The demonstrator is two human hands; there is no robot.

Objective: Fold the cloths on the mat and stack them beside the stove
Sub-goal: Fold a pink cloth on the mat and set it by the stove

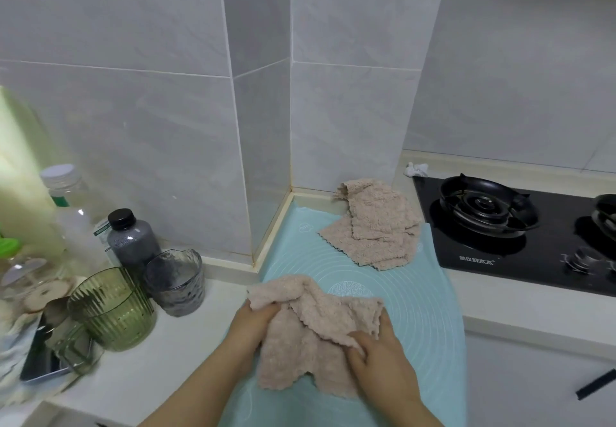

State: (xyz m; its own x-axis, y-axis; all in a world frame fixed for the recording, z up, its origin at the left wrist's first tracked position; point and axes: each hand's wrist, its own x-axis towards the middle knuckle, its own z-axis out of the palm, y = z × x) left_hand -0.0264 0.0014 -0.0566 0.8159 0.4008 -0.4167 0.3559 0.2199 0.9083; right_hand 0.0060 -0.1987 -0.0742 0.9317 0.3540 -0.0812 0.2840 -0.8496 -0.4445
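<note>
Left hand [258, 321] and right hand [380, 355] each bunch an edge of the crumpled beige cloth [310, 333], down on the mat [420, 313] left of the stove [493, 236]. It looks light, limp and plush, so pinch it at the corners. Further left of the stove, the green cup [113, 310] and grey tumbler [175, 281] look empty, and the dark bottle [131, 241] looks full.

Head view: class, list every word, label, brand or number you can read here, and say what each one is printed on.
White brand print at the front of the stove: too blurred to read.
White round emblem and small mark on the mat: too faint to read.
Side label on the dark bottle: too small to read.
Green label on the clear bottle: blurred.
Nothing can be quoted with certainty.
</note>
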